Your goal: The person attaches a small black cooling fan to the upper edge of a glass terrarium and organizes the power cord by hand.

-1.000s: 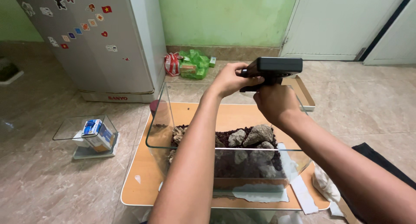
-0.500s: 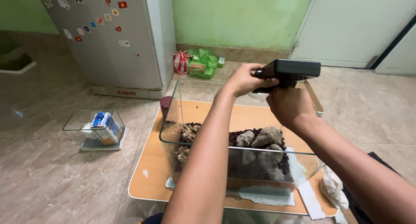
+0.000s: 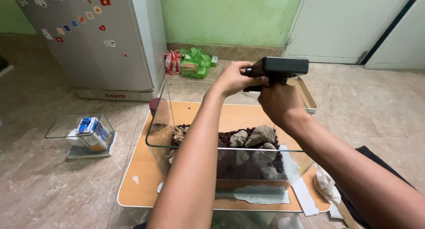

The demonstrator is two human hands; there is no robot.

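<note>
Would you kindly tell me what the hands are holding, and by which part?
Both hold a black boxy device: the right hand from below, the left hand at its left end.

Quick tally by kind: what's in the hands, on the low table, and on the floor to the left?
Black handheld device, held by left hand and right hand: 1
Glass tanks: 2, the large tank with rocks on the table, the small tank on the floor
Blue-and-white carton: 1
Green bag: 1
Total: 5
</note>
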